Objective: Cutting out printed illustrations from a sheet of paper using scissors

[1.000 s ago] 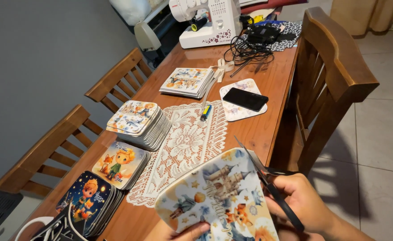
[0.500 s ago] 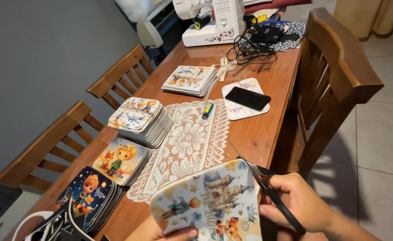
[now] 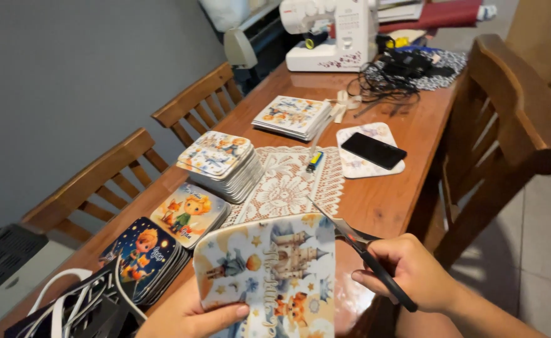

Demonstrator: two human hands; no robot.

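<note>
My left hand (image 3: 191, 316) holds up a printed sheet (image 3: 272, 275) with a castle and a small figure, gripping its lower left edge with the thumb on top. My right hand (image 3: 413, 272) is closed around black-handled scissors (image 3: 357, 241). The blades point up and left and meet the sheet's upper right edge. Both hands hover over the near end of a long wooden table (image 3: 382, 200).
Stacks of printed square pieces (image 3: 222, 163) line the table's left side, with a lace runner (image 3: 288, 184), a small lighter (image 3: 314, 161), a phone (image 3: 373, 150) on a mat, cables (image 3: 385, 84) and a white sewing machine (image 3: 335, 31) farther off. Wooden chairs (image 3: 507, 138) flank both sides.
The view has tilted so the table shifts up in frame. The sheet has turned in my left hand and the scissors now sit at its upper right edge.
</note>
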